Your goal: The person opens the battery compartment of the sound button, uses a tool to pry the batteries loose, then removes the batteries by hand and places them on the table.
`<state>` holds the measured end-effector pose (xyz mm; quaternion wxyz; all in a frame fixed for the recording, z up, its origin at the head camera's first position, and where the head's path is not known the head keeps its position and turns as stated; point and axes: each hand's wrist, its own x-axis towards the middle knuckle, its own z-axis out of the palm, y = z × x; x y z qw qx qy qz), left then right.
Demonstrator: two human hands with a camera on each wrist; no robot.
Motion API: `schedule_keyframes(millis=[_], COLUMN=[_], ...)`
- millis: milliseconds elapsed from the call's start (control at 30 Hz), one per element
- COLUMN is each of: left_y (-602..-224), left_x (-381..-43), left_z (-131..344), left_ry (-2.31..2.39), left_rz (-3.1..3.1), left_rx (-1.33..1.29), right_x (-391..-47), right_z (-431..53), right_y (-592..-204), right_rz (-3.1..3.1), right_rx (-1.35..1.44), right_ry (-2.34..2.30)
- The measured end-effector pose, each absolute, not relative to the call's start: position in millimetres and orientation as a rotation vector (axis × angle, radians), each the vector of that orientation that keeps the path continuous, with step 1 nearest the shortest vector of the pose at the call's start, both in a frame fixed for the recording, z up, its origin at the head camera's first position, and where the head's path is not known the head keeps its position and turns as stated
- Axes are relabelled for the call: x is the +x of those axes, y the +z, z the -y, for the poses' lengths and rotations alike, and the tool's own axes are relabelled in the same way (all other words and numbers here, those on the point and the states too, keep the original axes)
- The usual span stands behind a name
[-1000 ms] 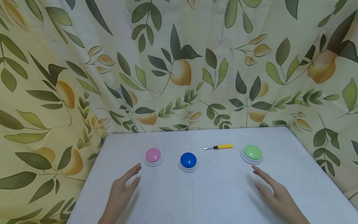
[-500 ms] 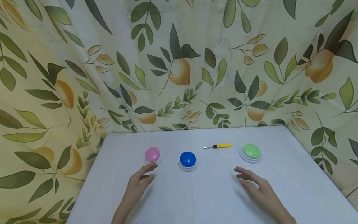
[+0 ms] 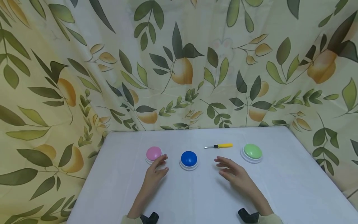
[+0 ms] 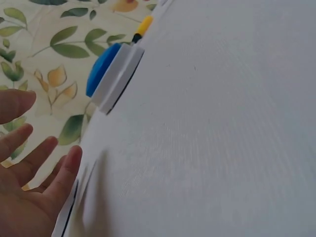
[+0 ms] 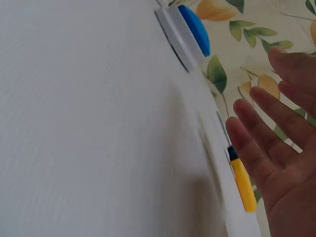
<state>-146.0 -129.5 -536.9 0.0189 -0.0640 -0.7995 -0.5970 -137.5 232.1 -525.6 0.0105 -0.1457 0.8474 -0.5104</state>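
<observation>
In the head view my left hand (image 3: 154, 173) hovers over the white table, its fingertips in front of the right side of the pink dome button (image 3: 153, 153). Part of that button's white base is hidden behind the hand. My right hand (image 3: 233, 173) is raised above the table, between the blue dome button (image 3: 189, 159) and the green dome button (image 3: 253, 151). Neither hand holds anything; fingers are relaxed and slightly bent in both wrist views. Beyond the right hand lies a screwdriver (image 3: 223, 145) with a yellow handle, its metal tip pointing left.
A white cloth covers the table (image 3: 193, 199). Behind it and to the left hangs a curtain (image 3: 179, 102) printed with leaves and fruit. Black straps with camera mounts (image 3: 151, 218) show at both wrists.
Both hands have moved inward toward the blue button and a little farther over the table. The sleeves and wrist mounts have come into view. The buttons and screwdriver have stayed put.
</observation>
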Motion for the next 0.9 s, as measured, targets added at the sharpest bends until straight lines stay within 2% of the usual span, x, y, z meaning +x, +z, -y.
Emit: schedule_keyframes(millis=[533, 900], left_y=[-562.6, -566.4], left_x=[-182.8, -181.0], left_z=[84.4, 82.2], left_ry=[-1.86, -1.54], left_rz=[2.479, 2.648], left_rx=[-0.136, -0.246], right_x=[-196.8, -203.2], right_z=[-179.9, -159.0], right_y=[-540.7, -551.1], right_rz=[-2.431, -2.369], right_rx=[-0.452, -0.462], right_ry=[-1.697, -1.731])
